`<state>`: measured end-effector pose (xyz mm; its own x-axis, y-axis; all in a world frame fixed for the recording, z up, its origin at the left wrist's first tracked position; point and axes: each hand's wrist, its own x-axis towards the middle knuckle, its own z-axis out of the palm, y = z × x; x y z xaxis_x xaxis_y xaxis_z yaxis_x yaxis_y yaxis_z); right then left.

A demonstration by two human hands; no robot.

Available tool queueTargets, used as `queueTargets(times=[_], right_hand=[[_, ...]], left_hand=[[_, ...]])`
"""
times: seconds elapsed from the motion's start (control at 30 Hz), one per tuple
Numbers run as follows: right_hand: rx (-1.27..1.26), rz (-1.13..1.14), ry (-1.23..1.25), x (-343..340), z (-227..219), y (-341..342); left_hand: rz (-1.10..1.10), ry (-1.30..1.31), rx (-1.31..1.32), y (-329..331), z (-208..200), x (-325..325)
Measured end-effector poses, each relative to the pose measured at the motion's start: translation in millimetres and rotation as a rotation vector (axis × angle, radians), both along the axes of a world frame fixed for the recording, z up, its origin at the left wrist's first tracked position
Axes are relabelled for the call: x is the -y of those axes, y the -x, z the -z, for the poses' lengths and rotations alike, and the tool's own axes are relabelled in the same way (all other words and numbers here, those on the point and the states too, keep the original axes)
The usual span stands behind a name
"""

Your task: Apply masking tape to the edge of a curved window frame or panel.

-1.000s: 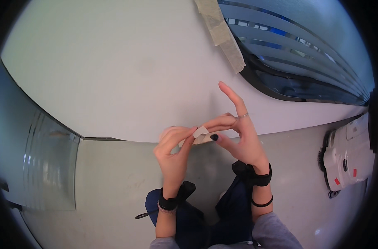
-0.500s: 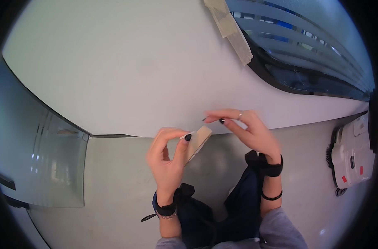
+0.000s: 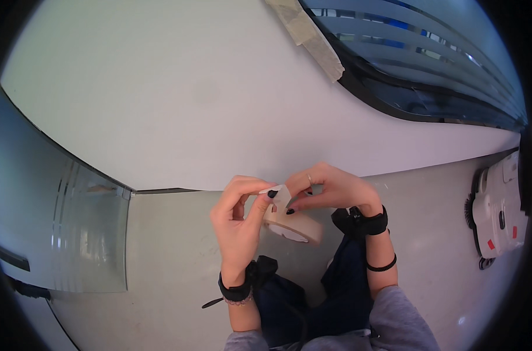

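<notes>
My left hand pinches the free end of a pale beige masking tape strip between thumb and forefinger. Below and right of those fingertips hangs the tape roll, tilted so that part of its white inner core shows. Curled in from the right, my right hand has its thumb and fingers closed at the strip, just above the roll. Its fingertips are partly hidden by the tape. Both hands are in front of the near edge of a broad white surface.
Beige tape lies along the black edge of a striped glass panel at upper right. Another glass panel stands at left. A white machine with a dark brush is at far right, on the grey floor.
My right hand has come down and left from above the tape and now closes at the strip. The roll has turned, showing its core; my left hand still pinches the tape end.
</notes>
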<state>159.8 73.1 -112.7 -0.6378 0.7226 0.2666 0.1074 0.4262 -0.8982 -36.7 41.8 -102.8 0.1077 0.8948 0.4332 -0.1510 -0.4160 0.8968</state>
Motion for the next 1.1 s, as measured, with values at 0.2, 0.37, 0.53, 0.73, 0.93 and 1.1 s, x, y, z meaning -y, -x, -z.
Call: queueTargets(times=[0.2, 0.37, 0.53, 0.73, 0.93, 1.1], right_hand=[[0.008, 0.107, 0.090, 5, -3, 4], [-0.044, 0.120, 0.048, 4, -1, 3], [-0.044, 0.162, 0.048, 5, 1, 2], [-0.045, 0.268, 0.060, 6, -4, -2], [-0.024, 0.304, 0.067, 7, -2, -7], [-0.046, 0.323, -0.104, 5, 2, 2]], left_hand=[[-0.043, -0.073, -0.093, -3, -1, -1], [-0.093, -0.024, -0.069, -3, -2, -3], [-0.173, -0.021, -0.067, -4, -2, -4], [-0.292, -0.039, -0.089, -6, -5, 0], [-0.306, -0.007, -0.145, 0, -8, 2], [-0.341, -0.048, -0.165, 1, -10, 3]])
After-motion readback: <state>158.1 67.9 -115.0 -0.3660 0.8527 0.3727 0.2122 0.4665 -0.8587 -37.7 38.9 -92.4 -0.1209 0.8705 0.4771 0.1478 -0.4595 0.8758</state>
